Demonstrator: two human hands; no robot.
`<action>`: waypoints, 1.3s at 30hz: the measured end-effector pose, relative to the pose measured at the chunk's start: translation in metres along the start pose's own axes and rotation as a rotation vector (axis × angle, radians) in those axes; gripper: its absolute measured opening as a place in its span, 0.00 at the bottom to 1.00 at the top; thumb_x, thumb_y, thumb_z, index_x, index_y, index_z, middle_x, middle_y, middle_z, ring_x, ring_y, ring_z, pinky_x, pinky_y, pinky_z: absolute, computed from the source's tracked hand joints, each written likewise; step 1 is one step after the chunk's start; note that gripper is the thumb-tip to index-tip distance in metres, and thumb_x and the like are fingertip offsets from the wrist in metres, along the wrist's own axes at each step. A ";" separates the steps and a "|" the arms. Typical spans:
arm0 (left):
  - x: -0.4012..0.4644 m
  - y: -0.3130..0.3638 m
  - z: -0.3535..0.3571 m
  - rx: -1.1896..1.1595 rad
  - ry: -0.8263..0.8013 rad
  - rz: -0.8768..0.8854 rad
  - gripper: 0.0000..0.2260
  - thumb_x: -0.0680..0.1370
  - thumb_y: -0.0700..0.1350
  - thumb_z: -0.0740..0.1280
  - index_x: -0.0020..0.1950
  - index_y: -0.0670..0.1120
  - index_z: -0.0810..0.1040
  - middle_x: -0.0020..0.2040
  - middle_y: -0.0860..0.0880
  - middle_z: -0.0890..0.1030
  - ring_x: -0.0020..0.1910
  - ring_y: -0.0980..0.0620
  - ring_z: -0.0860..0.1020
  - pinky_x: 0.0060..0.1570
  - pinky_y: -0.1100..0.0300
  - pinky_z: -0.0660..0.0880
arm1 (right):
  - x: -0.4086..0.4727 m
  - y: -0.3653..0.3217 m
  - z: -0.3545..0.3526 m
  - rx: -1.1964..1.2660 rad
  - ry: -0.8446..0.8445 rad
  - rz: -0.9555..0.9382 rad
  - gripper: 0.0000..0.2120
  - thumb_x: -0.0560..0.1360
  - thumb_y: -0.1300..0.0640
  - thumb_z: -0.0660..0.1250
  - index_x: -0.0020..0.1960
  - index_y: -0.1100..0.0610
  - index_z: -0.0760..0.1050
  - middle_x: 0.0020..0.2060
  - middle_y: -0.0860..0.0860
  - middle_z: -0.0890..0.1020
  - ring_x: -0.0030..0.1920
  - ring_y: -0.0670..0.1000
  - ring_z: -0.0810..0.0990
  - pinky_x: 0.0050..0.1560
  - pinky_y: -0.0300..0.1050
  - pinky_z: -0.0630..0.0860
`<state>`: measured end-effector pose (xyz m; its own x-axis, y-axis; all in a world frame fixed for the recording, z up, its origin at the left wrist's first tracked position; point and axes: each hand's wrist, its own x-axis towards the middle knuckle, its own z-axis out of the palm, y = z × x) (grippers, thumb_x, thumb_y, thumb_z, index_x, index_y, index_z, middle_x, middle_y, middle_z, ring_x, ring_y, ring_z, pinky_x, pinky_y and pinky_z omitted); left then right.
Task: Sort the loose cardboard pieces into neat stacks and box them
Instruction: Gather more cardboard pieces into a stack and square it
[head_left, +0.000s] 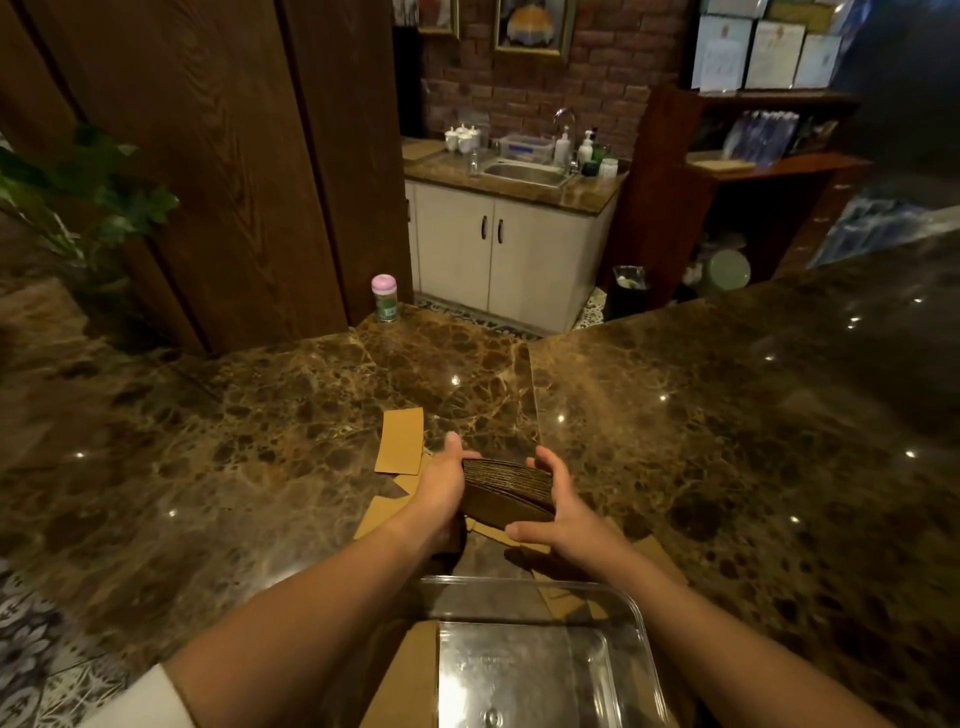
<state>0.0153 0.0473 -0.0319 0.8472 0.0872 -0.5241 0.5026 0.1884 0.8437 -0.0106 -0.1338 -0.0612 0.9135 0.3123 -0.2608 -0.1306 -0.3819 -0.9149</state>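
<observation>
Above glossy marble counter: left hand, right hand grip clamped on ridged cardboard stack.

Head-worn view, forward and downward

Thick stack of brown cardboard pcs at center, edges showing, tilted. Loose tan pcs: one flat at 11 o'clock, others beneath. Clear plastic box at 6 o'clock.

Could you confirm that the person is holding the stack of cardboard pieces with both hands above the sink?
Not quite: the head view shows both hands, left hand and right hand, holding the stack of cardboard pieces above the marble counter, not the sink.
</observation>
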 end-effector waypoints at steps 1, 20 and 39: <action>-0.001 0.002 0.000 -0.002 -0.008 -0.010 0.28 0.84 0.61 0.50 0.53 0.41 0.80 0.49 0.39 0.84 0.49 0.41 0.83 0.53 0.48 0.79 | 0.001 -0.001 0.000 -0.021 0.007 0.013 0.51 0.70 0.55 0.78 0.79 0.42 0.47 0.69 0.41 0.65 0.65 0.47 0.74 0.60 0.38 0.75; -0.091 0.048 0.020 -0.645 -0.276 0.527 0.39 0.62 0.43 0.82 0.68 0.57 0.68 0.43 0.51 0.85 0.45 0.50 0.84 0.44 0.55 0.80 | -0.048 -0.105 0.028 -0.286 0.642 -0.615 0.32 0.65 0.54 0.78 0.65 0.42 0.69 0.55 0.38 0.76 0.57 0.35 0.75 0.57 0.27 0.71; -0.132 0.042 -0.014 0.077 -0.042 0.714 0.23 0.65 0.51 0.78 0.57 0.60 0.77 0.41 0.56 0.82 0.40 0.56 0.82 0.38 0.61 0.79 | -0.101 -0.120 0.058 -0.460 0.415 -0.373 0.35 0.67 0.35 0.66 0.69 0.36 0.56 0.50 0.31 0.73 0.50 0.38 0.76 0.46 0.34 0.77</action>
<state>-0.0775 0.0575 0.0710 0.9787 0.1252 0.1627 -0.1676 0.0301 0.9854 -0.1094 -0.0693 0.0571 0.9486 0.1722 0.2655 0.3104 -0.6700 -0.6744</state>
